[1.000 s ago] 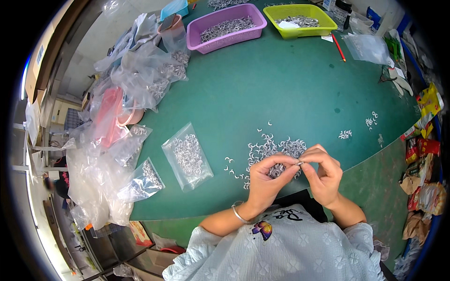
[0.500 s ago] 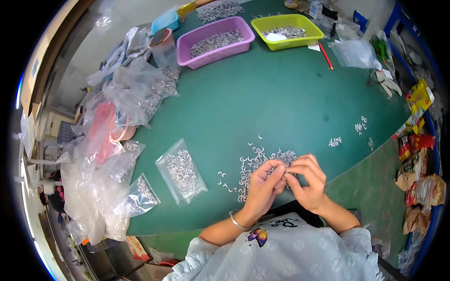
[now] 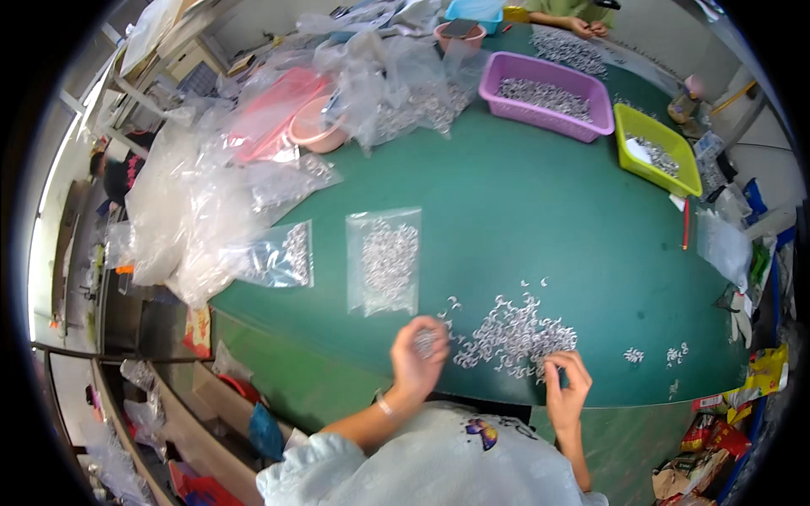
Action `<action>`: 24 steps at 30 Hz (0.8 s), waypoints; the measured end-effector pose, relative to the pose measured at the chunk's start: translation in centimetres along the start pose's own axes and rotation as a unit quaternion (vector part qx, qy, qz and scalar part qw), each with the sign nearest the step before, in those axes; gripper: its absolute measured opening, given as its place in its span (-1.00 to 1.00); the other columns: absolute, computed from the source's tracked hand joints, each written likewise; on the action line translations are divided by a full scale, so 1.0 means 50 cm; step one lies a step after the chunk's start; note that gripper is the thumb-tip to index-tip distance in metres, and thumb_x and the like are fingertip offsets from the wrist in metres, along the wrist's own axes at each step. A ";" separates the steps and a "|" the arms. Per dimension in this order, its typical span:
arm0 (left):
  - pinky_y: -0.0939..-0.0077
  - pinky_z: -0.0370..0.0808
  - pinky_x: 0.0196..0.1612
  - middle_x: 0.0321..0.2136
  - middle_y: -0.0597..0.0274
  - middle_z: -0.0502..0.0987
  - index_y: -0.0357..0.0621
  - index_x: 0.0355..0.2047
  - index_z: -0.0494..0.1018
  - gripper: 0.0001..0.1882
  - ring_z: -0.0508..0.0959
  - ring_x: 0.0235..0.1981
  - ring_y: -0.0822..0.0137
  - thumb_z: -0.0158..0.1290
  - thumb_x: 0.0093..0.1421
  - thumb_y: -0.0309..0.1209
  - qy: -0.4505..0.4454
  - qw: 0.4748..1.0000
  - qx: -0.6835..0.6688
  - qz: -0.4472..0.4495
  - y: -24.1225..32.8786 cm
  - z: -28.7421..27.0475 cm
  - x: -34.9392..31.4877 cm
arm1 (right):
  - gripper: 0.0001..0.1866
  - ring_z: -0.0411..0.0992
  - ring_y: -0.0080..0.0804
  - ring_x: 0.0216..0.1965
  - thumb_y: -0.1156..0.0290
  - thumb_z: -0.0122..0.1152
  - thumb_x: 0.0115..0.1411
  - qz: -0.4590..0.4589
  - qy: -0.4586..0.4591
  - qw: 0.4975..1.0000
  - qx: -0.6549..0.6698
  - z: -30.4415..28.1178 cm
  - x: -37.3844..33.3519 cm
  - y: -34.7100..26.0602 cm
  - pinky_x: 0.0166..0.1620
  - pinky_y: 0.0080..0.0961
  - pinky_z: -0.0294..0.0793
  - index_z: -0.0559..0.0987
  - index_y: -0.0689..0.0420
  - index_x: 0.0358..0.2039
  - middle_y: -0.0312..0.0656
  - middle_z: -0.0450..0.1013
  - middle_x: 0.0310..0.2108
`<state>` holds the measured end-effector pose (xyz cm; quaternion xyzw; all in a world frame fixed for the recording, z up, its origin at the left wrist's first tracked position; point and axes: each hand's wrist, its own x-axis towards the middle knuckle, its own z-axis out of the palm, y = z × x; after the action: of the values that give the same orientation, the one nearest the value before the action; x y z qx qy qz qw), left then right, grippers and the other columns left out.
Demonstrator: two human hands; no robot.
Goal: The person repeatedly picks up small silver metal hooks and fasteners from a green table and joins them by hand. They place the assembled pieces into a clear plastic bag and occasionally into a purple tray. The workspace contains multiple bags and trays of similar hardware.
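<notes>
My left hand (image 3: 410, 364) is curled at the table's near edge, with a small handful of silvery crescent-shaped metal pieces (image 3: 424, 341) in its palm. To its right spreads a loose pile of the same crescent pieces (image 3: 506, 335). My right hand (image 3: 569, 386) reaches to the pile's near right edge, thumb and fingertips closed together among the pieces. Whatever those fingertips pinch is too small to make out. Beyond my left hand lies a clear plastic bag (image 3: 384, 261) filled with crescent pieces, flat on the green table (image 3: 498, 211).
A purple basket (image 3: 548, 65) and a yellow-green basket (image 3: 662, 177) hold more pieces. Clear bags (image 3: 202, 185) crowd the left side around a pink tub (image 3: 318, 124). Two small clusters (image 3: 633, 355) (image 3: 677, 354) lie at right. Another person's hands (image 3: 588, 29) are at the far edge.
The view has swung left. My hands, previously together over the pile, have parted: the left is beside the pile with pieces in its palm, the right is down at its near right edge.
</notes>
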<state>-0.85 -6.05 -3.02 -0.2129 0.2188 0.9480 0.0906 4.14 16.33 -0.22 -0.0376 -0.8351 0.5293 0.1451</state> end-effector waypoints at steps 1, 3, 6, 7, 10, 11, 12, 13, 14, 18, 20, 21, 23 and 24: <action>0.70 0.12 -0.70 -0.57 0.27 0.30 -0.14 -0.41 0.33 -0.85 0.24 -0.63 0.49 -0.12 0.15 -0.33 0.043 0.998 -0.003 0.036 0.015 -0.017 -0.007 | -0.93 0.37 -0.28 -0.43 0.67 0.12 -0.05 -0.037 0.009 0.999 -0.018 -0.002 0.001 0.010 -0.30 -0.47 0.34 0.50 0.29 -0.48 -0.11 0.42 -0.47; 0.68 0.12 -0.72 -0.58 0.29 0.30 -0.16 -0.36 0.32 -0.86 0.23 -0.65 0.50 -0.13 0.18 -0.36 0.131 0.987 0.017 0.092 0.040 -0.052 0.004 | -0.93 0.36 -0.25 -0.41 0.66 0.13 -0.05 -0.063 0.044 0.995 -0.063 -0.004 -0.002 0.033 -0.29 -0.44 0.34 0.50 0.28 -0.48 -0.11 0.42 -0.47; 0.69 0.13 -0.72 -0.59 0.33 0.29 -0.16 -0.25 0.28 -0.84 0.22 -0.66 0.50 -0.22 0.25 -0.36 0.236 0.960 -0.035 0.144 0.079 -0.061 0.040 | -0.93 0.35 -0.20 -0.38 0.65 0.14 -0.06 -0.060 0.070 0.992 -0.092 -0.005 -0.008 0.042 -0.26 -0.39 0.33 0.50 0.28 -0.48 -0.12 0.42 -0.47; 0.69 0.13 -0.72 -0.58 0.33 0.29 -0.16 -0.25 0.29 -0.82 0.22 -0.66 0.50 -0.23 0.27 -0.34 0.229 0.962 -0.058 0.134 0.089 -0.073 0.056 | -0.92 0.35 -0.19 -0.38 0.65 0.14 -0.06 -0.060 0.079 0.990 -0.101 -0.006 -0.011 0.049 -0.25 -0.38 0.33 0.50 0.27 -0.48 -0.12 0.42 -0.47; 0.70 0.12 -0.74 -0.58 0.35 0.29 -0.12 -0.27 0.32 -0.84 0.22 -0.68 0.51 -0.18 0.26 -0.33 0.202 0.969 -0.101 0.098 0.115 -0.083 0.090 | -0.93 0.35 -0.20 -0.38 0.67 0.13 -0.06 -0.065 0.096 0.987 -0.107 -0.010 -0.019 0.063 -0.24 -0.38 0.33 0.49 0.27 -0.49 -0.11 0.42 -0.47; 0.70 0.11 -0.74 -0.58 0.35 0.28 -0.11 -0.28 0.32 -0.84 0.22 -0.68 0.52 -0.18 0.26 -0.33 0.194 0.970 -0.109 0.100 0.124 -0.084 0.096 | -0.93 0.35 -0.21 -0.38 0.67 0.12 -0.06 -0.066 0.101 0.987 -0.111 -0.011 -0.022 0.065 -0.25 -0.39 0.33 0.48 0.27 -0.50 -0.11 0.42 -0.48; 0.71 0.10 -0.75 -0.59 0.36 0.28 -0.11 -0.28 0.32 -0.85 0.22 -0.69 0.52 -0.18 0.25 -0.33 0.187 0.970 -0.116 0.102 0.132 -0.083 0.102 | -0.94 0.35 -0.21 -0.39 0.68 0.12 -0.06 -0.069 0.110 0.986 -0.109 -0.013 -0.024 0.064 -0.25 -0.39 0.34 0.48 0.28 -0.50 -0.11 0.41 -0.48; 0.71 0.09 -0.75 -0.59 0.36 0.27 -0.10 -0.28 0.32 -0.85 0.21 -0.69 0.53 -0.18 0.25 -0.33 0.179 0.970 -0.124 0.104 0.139 -0.080 0.109 | -0.94 0.35 -0.21 -0.39 0.68 0.11 -0.06 -0.066 0.117 0.985 -0.107 -0.016 -0.028 0.067 -0.26 -0.40 0.34 0.48 0.28 -0.50 -0.11 0.41 -0.48; 0.72 0.08 -0.75 -0.59 0.37 0.26 -0.09 -0.29 0.32 -0.86 0.20 -0.69 0.53 -0.15 0.25 -0.32 0.190 0.969 -0.117 0.106 0.143 -0.074 0.110 | -0.94 0.35 -0.21 -0.39 0.68 0.11 -0.05 -0.064 0.124 0.984 -0.107 -0.019 -0.033 0.073 -0.26 -0.40 0.34 0.48 0.29 -0.50 -0.10 0.41 -0.48; 0.73 0.04 -0.76 -0.58 0.37 0.26 -0.07 -0.30 0.31 -0.86 0.18 -0.68 0.54 -0.08 0.22 -0.30 0.165 0.972 -0.099 0.134 0.146 -0.072 0.125 | -0.91 0.35 -0.17 -0.40 0.69 0.11 -0.06 -0.060 0.153 0.981 -0.103 -0.026 -0.039 0.091 -0.28 -0.38 0.35 0.49 0.28 -0.48 -0.07 0.41 -0.46; 0.73 0.07 -0.74 -0.59 0.38 0.25 -0.08 -0.31 0.34 -0.83 0.19 -0.67 0.54 -0.04 0.20 -0.28 0.144 0.973 -0.106 0.143 0.146 -0.062 0.142 | -0.91 0.35 -0.16 -0.40 0.69 0.11 -0.06 -0.061 0.164 0.980 -0.099 -0.026 -0.039 0.101 -0.27 -0.37 0.35 0.48 0.29 -0.47 -0.07 0.41 -0.46; 0.74 0.08 -0.74 -0.60 0.38 0.24 -0.08 -0.31 0.35 -0.82 0.19 -0.67 0.54 -0.01 0.18 -0.27 0.134 0.974 -0.110 0.148 0.147 -0.055 0.149 | -0.91 0.35 -0.16 -0.40 0.69 0.11 -0.06 -0.062 0.169 0.979 -0.096 -0.025 -0.039 0.105 -0.27 -0.37 0.35 0.48 0.29 -0.47 -0.07 0.41 -0.45; 0.71 0.15 -0.67 -0.58 0.35 0.26 -0.09 -0.29 0.32 -0.83 0.23 -0.62 0.52 -0.01 0.18 -0.30 0.125 0.976 -0.107 0.145 0.151 -0.040 0.157 | -0.90 0.35 -0.15 -0.41 0.70 0.12 -0.07 -0.066 0.184 0.975 -0.104 -0.020 -0.039 0.112 -0.28 -0.37 0.35 0.48 0.29 -0.47 -0.06 0.40 -0.46; 0.70 0.19 -0.64 -0.57 0.34 0.27 -0.09 -0.28 0.31 -0.83 0.25 -0.60 0.51 -0.01 0.18 -0.32 0.120 0.977 -0.105 0.143 0.152 -0.031 0.162 | -0.90 0.35 -0.15 -0.41 0.71 0.12 -0.08 -0.069 0.192 0.973 -0.107 -0.018 -0.038 0.114 -0.28 -0.37 0.36 0.48 0.30 -0.48 -0.06 0.40 -0.46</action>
<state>-9.51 -12.88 -5.01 -0.3000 0.1551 0.9364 -0.0956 5.71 19.19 -5.33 -0.0960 -0.8443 0.4081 0.3336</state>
